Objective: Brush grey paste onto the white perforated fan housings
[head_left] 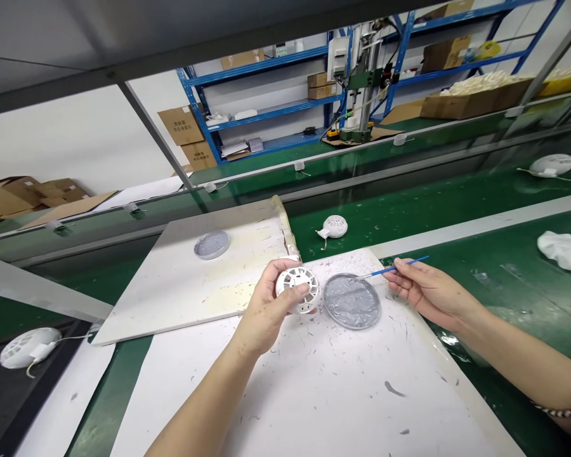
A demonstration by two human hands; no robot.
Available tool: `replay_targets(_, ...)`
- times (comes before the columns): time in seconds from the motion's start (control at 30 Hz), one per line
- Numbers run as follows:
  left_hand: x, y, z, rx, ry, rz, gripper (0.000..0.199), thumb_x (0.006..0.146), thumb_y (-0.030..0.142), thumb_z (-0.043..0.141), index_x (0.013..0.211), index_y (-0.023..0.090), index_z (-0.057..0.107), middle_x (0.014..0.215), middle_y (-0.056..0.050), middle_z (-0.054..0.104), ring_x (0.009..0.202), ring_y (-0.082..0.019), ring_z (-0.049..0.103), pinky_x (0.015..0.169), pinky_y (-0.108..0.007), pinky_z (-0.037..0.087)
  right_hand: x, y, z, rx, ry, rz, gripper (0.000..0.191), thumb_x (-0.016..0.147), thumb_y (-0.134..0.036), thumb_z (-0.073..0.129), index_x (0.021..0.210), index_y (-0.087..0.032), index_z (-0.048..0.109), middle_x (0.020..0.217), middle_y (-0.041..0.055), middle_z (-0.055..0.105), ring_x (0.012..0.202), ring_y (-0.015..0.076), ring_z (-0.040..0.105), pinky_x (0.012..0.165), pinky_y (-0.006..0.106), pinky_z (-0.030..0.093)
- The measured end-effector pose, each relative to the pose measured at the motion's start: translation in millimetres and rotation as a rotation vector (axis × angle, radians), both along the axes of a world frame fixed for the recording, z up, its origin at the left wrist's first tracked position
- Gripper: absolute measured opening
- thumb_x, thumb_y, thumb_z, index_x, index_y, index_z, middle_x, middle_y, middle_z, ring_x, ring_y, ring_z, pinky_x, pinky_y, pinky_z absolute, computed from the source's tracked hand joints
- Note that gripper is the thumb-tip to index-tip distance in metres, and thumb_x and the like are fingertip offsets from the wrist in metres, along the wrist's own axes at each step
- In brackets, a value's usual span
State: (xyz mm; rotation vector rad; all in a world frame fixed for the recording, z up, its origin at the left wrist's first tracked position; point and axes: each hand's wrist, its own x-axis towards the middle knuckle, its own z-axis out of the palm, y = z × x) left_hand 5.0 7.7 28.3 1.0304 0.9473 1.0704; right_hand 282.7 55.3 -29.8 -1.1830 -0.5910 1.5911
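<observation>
Over white board (314, 393), left fingers (278, 270) grip one vented housing (299, 289) (of four), right fingers (402, 273) pinch one blue brush (378, 273)

Vented casing (297, 287): white plastic, matt, pretty smooth
Grey paste (352, 301): wet-looking, glossy, kinda lumpy
Brush handle (397, 267): blue plastic, slick
Conveyor belt (438, 219): green rubber, shiny

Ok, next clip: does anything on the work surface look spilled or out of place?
Yes: grey flecks and smears speckle the white sheet around the grey-filled round dish, likely spatter, and the white board's right edge looks stained and ragged.
</observation>
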Motion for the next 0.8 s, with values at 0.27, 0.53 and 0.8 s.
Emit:
replay_targets(0.27,12,-2,-10.1,-0.199,-0.003,0.052,0.039,0.085,0.06,0.055,0.094,0.023,0.048,0.076,0.0,0.058,0.063,-0.015,0.06,0.054,-0.027,0.052,-10,-7,25.1,0.072,0.015,0.048,0.017,0.07,-0.03,0.083,0.073,-0.021,0.068,0.075,0.0013,0.071,0.074,0.0118,0.07,0.07,0.015,0.06)
replay_targets(0.53,18,-9,-14.6,-0.254,0.025,0.054,0.04,0.085,0.059,0.056,0.096,0.021,0.052,0.083,-0.002,0.06,0.068,-0.015,0.058,0.068,-0.029,0.046,-38,-43,46.5,0.854,-0.631,0.054,0.001,0.088,-0.031,0.066,0.088,-0.031,0.067,0.09,-0.0029,0.072,0.083,0.0113,0.07,0.077,0.019,0.059)
replay_targets(0.8,19,-10,-13.9,-0.267,0.002,0.056,0.034,0.086,0.054,0.057,0.09,0.021,0.05,0.081,-0.001,0.056,0.069,-0.014,0.053,0.067,-0.026,0.042,-33,-54,45.2,1.383,-0.752,0.308,0.047,0.082,-0.005,0.06,0.118,-0.035,0.064,0.103,-0.0011,0.075,0.092,0.0193,0.072,0.079,0.031,0.061)
